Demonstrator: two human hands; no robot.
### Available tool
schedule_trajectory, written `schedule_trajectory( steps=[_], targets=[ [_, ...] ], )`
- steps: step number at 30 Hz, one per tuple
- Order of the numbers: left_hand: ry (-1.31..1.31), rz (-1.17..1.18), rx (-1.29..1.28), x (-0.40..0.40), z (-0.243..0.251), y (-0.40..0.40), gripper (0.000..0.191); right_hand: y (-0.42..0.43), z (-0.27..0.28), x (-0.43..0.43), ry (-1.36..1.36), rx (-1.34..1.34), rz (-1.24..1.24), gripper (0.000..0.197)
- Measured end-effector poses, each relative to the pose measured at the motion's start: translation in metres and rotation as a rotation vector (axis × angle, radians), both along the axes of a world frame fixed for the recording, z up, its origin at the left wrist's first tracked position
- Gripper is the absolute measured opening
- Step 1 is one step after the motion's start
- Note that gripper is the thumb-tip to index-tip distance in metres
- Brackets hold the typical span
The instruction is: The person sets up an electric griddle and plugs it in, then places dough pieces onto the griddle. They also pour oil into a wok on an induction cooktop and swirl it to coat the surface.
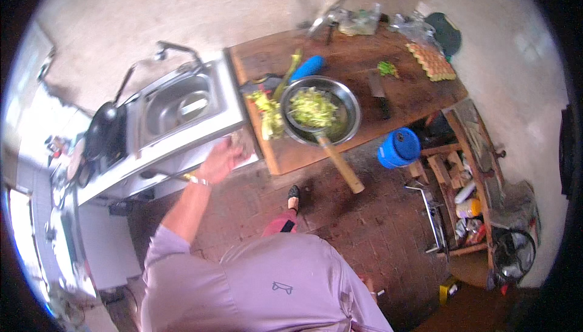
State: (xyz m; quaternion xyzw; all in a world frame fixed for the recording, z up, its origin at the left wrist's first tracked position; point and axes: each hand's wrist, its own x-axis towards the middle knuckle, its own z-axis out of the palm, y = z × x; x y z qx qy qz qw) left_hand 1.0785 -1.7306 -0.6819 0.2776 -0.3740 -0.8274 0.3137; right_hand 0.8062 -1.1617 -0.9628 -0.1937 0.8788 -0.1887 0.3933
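My left hand (pixel 223 159), blurred and with a bracelet at the wrist, reaches between the sink counter and the wooden table. Whether it holds anything is not clear. A dark spoon-like thing (pixel 155 175) shows beside that wrist. Only a sliver of my right hand (pixel 369 284) shows low beside my shirt, near a small white stick (pixel 381 293); its grip is hidden. On the wooden table (pixel 291 161) stands a steel bowl (pixel 353 113). In it are chopped pale-green vegetables (pixel 312 108) in a strainer, whose wooden handle (pixel 341 163) juts past the table edge.
Left of the bowl lie green stalks (pixel 268 118) and a blue object (pixel 307 68). A knife (pixel 378 93), chopped greens (pixel 387 69) and an egg tray (pixel 432 61) lie farther right. A steel sink (pixel 164 124) adjoins the table. A blue drum (pixel 398 147) stands below by a wooden shelf (pixel 476 186).
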Motion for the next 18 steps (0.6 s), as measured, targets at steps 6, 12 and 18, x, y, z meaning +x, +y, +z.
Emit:
schedule_trajectory(
  steps=[6,12,18],
  targets=[
    [-0.122,0.454,0.327,0.202,-0.046,0.151,0.035,-0.019,-0.038,0.003,-0.008,-0.008,0.292,0.029],
    [-0.002,0.815,0.323,0.360,-0.066,0.234,0.035,-0.146,0.030,0.098,0.102,-0.147,0.766,0.031],
    [-0.034,0.926,0.306,0.503,-0.059,0.257,0.036,-0.234,0.035,0.231,0.048,-0.239,0.875,0.030]
  ],
)
